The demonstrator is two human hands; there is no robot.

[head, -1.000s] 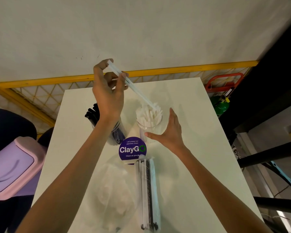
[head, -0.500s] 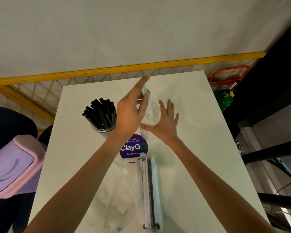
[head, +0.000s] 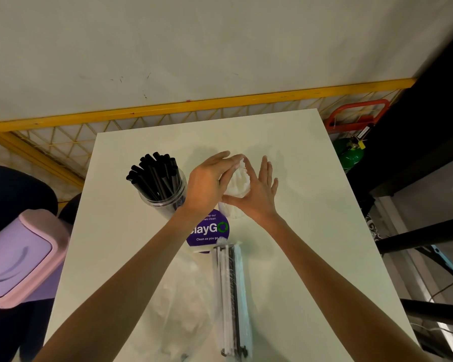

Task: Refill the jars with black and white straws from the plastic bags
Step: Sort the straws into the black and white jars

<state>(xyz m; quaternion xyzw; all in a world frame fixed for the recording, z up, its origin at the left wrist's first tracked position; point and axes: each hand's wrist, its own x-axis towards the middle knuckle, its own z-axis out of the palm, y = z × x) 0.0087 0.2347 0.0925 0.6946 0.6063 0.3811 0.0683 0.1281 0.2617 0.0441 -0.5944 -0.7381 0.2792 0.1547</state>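
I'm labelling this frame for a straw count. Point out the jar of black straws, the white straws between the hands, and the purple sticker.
jar of black straws (head: pixel 165 202): head view, clear wall near the rim.
white straws (head: pixel 237 182): head view, bunched tops.
purple sticker (head: pixel 215 236): head view, lower printed face.

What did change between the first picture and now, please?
The left hand let go of the white straw it held high and came down beside the white straws; the right hand closed in opposite, both cupping them. Jar of black straws and straw bag stayed put.
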